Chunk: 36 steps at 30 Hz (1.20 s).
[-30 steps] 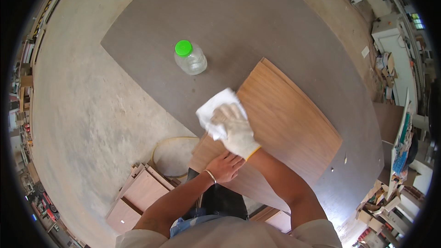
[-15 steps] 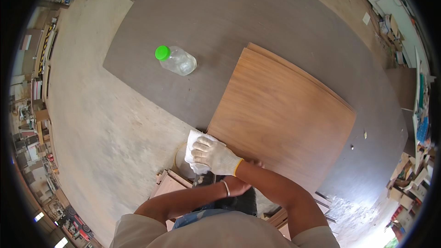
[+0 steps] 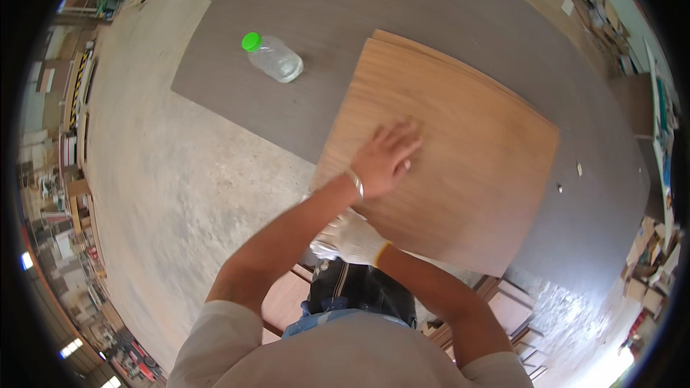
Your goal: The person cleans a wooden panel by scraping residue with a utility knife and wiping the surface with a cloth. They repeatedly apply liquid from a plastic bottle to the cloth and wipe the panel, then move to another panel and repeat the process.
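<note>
My bare left hand (image 3: pixel 389 156), with a silver bracelet at the wrist, reaches over the near left part of a brown wood-grain panel (image 3: pixel 467 165). Its fingers are stretched out and slightly blurred; I cannot tell whether the palm presses on the surface. Below it, close to my body at the panel's near left corner, my right hand (image 3: pixel 353 239) wears a white knitted glove with a yellow cuff edge. Its fingers are closed on a white cloth (image 3: pixel 325 251), partly hidden by the glove and my left forearm. Another panel edge shows beneath the top one.
The panels lie on a large dark grey board (image 3: pixel 323 0). A clear plastic bottle (image 3: pixel 277 59) with a green cap lies to their left. Small scraps (image 3: pixel 578 168) sit at the right. Wooden pieces (image 3: pixel 287 298) are low beside my legs. Concrete floor (image 3: pixel 180 172) stretches left.
My left hand has moved from beneath my right forearm up onto the panel. My gloved right hand has drawn slightly right with the cloth, which now shows less.
</note>
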{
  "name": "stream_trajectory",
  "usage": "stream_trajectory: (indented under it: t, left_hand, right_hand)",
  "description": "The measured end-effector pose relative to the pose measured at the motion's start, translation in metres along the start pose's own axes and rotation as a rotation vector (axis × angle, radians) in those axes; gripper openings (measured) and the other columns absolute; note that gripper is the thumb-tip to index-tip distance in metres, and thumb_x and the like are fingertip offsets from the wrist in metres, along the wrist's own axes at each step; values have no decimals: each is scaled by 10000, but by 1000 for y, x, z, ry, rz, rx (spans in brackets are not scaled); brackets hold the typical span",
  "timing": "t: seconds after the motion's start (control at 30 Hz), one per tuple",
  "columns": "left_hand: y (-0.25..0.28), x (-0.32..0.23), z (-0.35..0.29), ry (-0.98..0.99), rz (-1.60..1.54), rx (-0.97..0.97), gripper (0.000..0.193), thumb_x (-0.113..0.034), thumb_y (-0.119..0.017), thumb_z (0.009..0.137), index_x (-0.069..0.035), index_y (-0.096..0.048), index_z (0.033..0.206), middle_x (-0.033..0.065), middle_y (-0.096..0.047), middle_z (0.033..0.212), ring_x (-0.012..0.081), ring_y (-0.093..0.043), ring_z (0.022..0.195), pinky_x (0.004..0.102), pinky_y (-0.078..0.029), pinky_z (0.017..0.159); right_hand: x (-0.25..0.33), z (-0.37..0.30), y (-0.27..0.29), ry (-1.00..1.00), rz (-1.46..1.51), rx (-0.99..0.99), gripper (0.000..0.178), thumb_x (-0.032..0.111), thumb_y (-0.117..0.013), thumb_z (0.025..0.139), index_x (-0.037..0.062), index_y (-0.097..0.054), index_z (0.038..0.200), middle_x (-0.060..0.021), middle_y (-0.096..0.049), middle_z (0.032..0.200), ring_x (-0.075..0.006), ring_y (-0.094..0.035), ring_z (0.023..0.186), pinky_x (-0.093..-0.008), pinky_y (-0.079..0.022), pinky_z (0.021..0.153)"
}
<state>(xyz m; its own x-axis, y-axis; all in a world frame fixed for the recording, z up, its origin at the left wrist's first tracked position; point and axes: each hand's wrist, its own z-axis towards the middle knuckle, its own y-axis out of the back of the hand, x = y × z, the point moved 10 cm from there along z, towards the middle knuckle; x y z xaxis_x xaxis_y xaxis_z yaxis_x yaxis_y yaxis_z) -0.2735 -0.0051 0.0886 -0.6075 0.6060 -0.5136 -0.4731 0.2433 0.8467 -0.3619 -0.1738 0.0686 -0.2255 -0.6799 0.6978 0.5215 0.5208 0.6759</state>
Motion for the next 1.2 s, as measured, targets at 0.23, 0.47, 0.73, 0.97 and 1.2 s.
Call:
stream_trajectory:
  t: [0.23,0.47,0.73,0.97,1.2]
  left_hand:
    - [-71,43,-7,-40,286,247,612,-284,-509,1028,-128,-395,1609,134,-239,1734,358,-165,1611,565,-106,1307]
    - [-67,38,-1,-62,379,238,632,-294,-503,1019,-140,-379,1618,130,-235,1734,360,-170,1606,563,-116,1306]
    - [-69,47,-8,-136,376,217,656,-295,-454,1019,-145,-338,1647,139,-205,1748,384,-157,1610,574,-97,1304]
    - [-63,42,-1,-105,403,245,650,-258,-429,1020,-123,-327,1648,149,-217,1742,391,-169,1606,566,-112,1301]
    - [-66,42,-4,-126,343,224,663,-244,-472,990,-103,-359,1627,183,-224,1733,420,-159,1605,578,-106,1296]
  right_hand:
    - [-55,-307,60,-710,-25,136,398,272,-589,1009,188,-629,1396,-72,-631,1422,-255,-536,1388,-441,-340,1258]
    - [-16,-254,57,-891,-135,-664,279,234,-640,919,107,-687,1162,-115,-664,1209,-298,-596,1254,-469,-436,1158]
    - [-9,11,-67,-505,111,-324,603,138,-581,936,95,-508,1533,-102,-445,1640,-253,-370,1551,-352,-269,1295]
    - [-28,-244,14,-821,-17,90,314,163,-595,957,125,-675,1258,-46,-691,1220,-214,-618,1293,-386,-467,1150]
    - [-13,-352,-1,-1015,788,-969,505,131,-665,879,115,-625,1382,-127,-604,1451,-288,-537,1410,-440,-448,1181]
